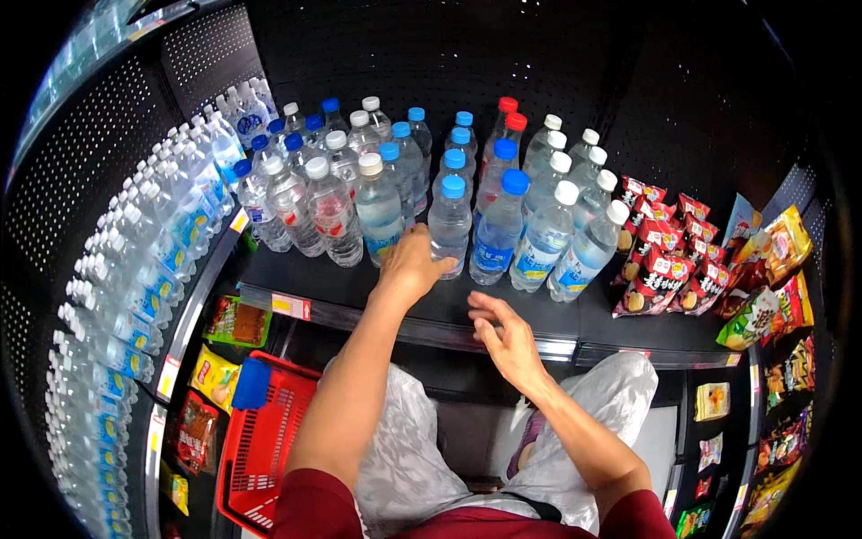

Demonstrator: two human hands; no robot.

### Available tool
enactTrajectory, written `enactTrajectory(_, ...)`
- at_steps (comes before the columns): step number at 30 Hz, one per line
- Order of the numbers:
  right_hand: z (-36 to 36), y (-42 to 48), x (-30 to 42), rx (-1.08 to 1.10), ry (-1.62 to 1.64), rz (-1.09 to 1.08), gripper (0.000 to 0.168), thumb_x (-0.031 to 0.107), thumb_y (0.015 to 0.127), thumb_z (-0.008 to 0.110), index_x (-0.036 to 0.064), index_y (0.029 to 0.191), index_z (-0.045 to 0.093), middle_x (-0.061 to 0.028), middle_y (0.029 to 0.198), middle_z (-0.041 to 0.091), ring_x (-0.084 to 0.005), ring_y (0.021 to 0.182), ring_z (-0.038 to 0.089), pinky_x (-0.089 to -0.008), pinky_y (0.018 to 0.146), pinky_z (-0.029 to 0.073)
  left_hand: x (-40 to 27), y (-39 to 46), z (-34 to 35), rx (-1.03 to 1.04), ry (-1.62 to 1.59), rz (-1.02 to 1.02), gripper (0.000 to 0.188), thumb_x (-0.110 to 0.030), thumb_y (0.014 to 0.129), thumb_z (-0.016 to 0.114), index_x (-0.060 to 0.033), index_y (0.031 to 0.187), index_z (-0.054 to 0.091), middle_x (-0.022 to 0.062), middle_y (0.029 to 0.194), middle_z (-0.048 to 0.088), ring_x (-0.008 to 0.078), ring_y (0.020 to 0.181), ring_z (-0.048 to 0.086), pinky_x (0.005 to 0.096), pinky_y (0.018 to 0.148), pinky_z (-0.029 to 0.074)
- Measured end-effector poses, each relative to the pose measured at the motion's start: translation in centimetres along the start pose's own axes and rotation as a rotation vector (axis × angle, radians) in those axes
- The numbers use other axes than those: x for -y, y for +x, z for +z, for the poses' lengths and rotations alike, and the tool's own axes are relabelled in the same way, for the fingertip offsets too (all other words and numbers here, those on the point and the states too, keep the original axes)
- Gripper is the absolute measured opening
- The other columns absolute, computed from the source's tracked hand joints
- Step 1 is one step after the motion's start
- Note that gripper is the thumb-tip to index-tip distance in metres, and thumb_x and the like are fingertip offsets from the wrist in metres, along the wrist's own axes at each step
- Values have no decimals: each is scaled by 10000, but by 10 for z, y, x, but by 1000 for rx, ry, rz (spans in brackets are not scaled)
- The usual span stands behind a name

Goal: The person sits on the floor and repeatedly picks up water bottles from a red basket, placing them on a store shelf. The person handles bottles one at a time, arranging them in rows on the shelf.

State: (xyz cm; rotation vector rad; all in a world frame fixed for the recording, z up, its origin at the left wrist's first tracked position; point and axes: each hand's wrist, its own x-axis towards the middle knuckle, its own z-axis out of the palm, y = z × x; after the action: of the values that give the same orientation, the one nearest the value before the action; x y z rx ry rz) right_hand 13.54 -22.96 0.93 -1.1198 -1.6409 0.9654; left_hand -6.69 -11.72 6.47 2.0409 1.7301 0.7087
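A clear plastic bottle with a light-blue cap [450, 219] stands upright at the front of its row on the black shelf [431, 306]. My left hand [412, 266] is on its lower left side, thumb across the front; the fingers are partly hidden between it and the neighbouring white-capped bottle [378, 205]. Over the shelf's front edge hovers my right hand [505, 333], holding nothing, its fingers loosely curled and apart. Just beyond that hand is a blue-capped bottle [497, 229] with a blue label.
More water bottles [337, 215] stand in rows left, with white-capped bottles [584, 252] right. Red snack packets [653, 283] sit farther right. A long side shelf of bottles [151, 269] curves along the left. A red shopping basket [259, 438] is beside my left leg.
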Motion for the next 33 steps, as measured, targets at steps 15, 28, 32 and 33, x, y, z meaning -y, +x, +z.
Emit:
enactTrajectory(15,43,49,-1,-104,-12,171,676,137,1040,605,-6,1631,309,-314,1496,546,-291,1144,720,-366,983,550,35,23,31,83,-260,17,681,-260,783,891,61,1313,607,234,1232,727,351,1159,708,419,994,540)
enactTrajectory(28,47,52,-12,-156,-34,99,620,128,1036,621,-74,1568,374,-352,1451,553,-341,1203,691,-379,931,591,33,23,33,43,-275,38,645,-259,778,890,70,1273,640,264,1221,726,388,1190,694,432,1000,536)
enactTrajectory(32,45,51,-11,-157,-15,124,619,131,1036,622,-79,1565,377,-351,1467,540,-347,1253,664,-379,944,590,26,20,25,82,-298,46,637,-263,778,896,76,1256,649,269,1215,729,387,1185,698,429,992,542)
enactTrajectory(33,46,51,-10,-154,-14,109,619,131,1036,622,-81,1564,377,-351,1471,535,-350,1273,653,-379,948,589,26,19,23,88,-299,42,636,-263,778,898,79,1253,649,272,1216,728,388,1185,698,429,991,542)
